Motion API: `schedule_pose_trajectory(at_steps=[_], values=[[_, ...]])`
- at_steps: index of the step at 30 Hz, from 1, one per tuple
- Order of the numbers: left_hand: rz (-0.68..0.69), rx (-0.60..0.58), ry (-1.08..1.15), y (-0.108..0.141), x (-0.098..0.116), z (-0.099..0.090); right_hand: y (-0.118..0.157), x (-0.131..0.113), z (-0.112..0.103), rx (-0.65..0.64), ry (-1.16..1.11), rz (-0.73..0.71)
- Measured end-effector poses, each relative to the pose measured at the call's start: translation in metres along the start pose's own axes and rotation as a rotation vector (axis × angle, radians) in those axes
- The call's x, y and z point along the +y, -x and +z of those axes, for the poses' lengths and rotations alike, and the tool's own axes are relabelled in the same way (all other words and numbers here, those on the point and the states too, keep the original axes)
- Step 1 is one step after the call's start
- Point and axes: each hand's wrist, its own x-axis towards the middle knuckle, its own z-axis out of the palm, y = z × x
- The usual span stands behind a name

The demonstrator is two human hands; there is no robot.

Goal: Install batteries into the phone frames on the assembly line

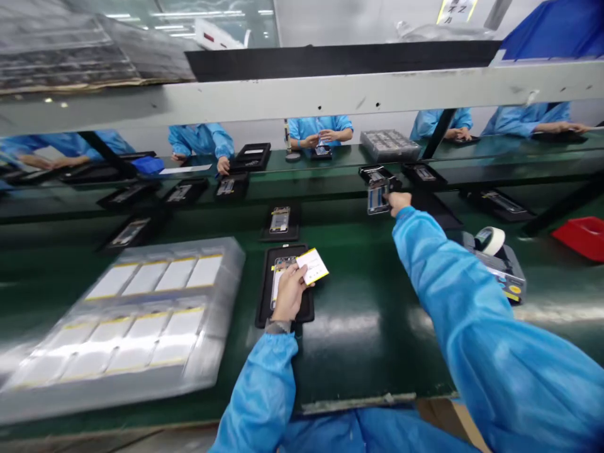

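Observation:
My left hand (289,293) grips a white rectangular piece with yellow edges (313,266), held over a black tray (307,308) at the middle of the bench. In that tray lies a phone frame (276,286), partly covered by my hand. Stretched forward to the right, my right hand (399,202) is closed on a phone frame (377,198), which hangs tilted near the raised shelf's edge. A dark shape beside my fingers there is too blurred to make out.
A clear tray of white pieces (231,277) fills the left. Another black tray (292,234) lies ahead. A tape dispenser (516,267) and red bin (582,238) stand right. A metal beam (283,100) spans above. Co-workers' hands are across the bench.

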Motion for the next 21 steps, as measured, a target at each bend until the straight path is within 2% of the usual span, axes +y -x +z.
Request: schedule_pose_trajectory(at_steps=[3,5,8,10,12,15,21], values=[[0.057,0.038,0.004,0.002,0.006,-0.003,0.077,0.018,0.048,-0.272,-0.199,0.103],[0.075,0.043,-0.023,0.004,0.009,-0.006,0.129,0.038,0.066,-0.419,-0.318,0.147],[0.071,0.013,-0.096,0.005,0.009,-0.007,0.193,0.072,0.070,-0.574,-0.449,0.212],[0.065,-0.010,-0.146,0.006,0.005,-0.005,0.220,0.092,0.063,-0.641,-0.505,0.252],[0.059,-0.033,-0.198,0.007,-0.001,-0.002,0.235,0.107,0.053,-0.683,-0.541,0.287],[0.062,-0.074,-0.279,0.009,-0.008,0.002,0.243,0.121,0.042,-0.729,-0.594,0.323],[0.089,-0.116,-0.383,0.013,-0.016,0.004,0.245,0.130,0.034,-0.774,-0.697,0.297]])
